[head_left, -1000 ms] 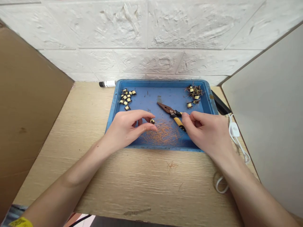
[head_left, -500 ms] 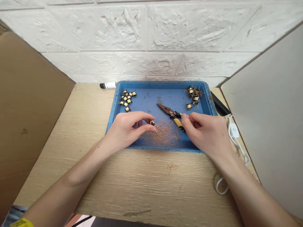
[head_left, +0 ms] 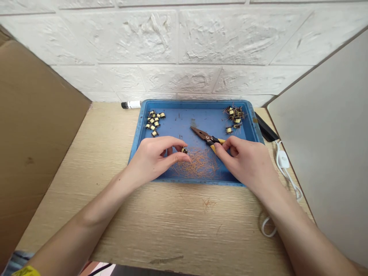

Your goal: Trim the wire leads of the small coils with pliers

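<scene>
My left hand [head_left: 159, 155] pinches a small black-and-yellow wound transformer [head_left: 184, 150] between thumb and fingertips, just above loose copper wire clippings [head_left: 197, 165]. My right hand [head_left: 244, 157] is closed at the yellow-and-black handles of the needle-nose pliers [head_left: 204, 135], thumb against the lower handle. Their brown jaws lie over the tray floor, pointing to the upper left, and look closed. The handle ends are hidden by my right hand. All this is inside a shallow blue tray [head_left: 195, 102].
Several trimmed transformers [head_left: 153, 122] sit at the tray's left; several with long wires [head_left: 235, 116] pile at its right. A black-capped white tube [head_left: 131, 104] lies behind left. A black object [head_left: 267, 128] and white cord with switch [head_left: 283, 159] lie right. Wire bits [head_left: 209, 202] lie in front.
My right hand has shifted slightly left along the plier handles, covering more of them. The pliers' jaws and my left hand with the transformer have stayed nearly still.
</scene>
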{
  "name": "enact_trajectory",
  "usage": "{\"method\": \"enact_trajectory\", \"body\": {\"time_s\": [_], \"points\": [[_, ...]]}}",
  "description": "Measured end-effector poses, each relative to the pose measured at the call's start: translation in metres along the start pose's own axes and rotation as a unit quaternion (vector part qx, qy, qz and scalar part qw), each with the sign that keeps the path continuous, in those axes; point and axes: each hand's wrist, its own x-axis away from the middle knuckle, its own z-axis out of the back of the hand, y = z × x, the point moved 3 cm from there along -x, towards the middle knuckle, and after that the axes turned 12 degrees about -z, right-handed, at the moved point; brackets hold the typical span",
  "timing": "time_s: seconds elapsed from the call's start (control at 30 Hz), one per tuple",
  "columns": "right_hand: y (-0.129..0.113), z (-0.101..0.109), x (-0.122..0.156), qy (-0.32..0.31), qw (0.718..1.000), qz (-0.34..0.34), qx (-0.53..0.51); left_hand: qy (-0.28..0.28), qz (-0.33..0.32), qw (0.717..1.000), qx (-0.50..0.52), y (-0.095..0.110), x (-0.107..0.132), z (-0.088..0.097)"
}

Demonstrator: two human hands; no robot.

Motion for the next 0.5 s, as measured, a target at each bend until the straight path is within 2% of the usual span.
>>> {"method": "enact_trajectory", "body": {"time_s": [0.5], "points": [[0.012,-0.006,0.003,-0.029,0.997,0.031,0.062,0.014,-0.035,0.999,0.0,0.001,-0.002,0.0]]}}
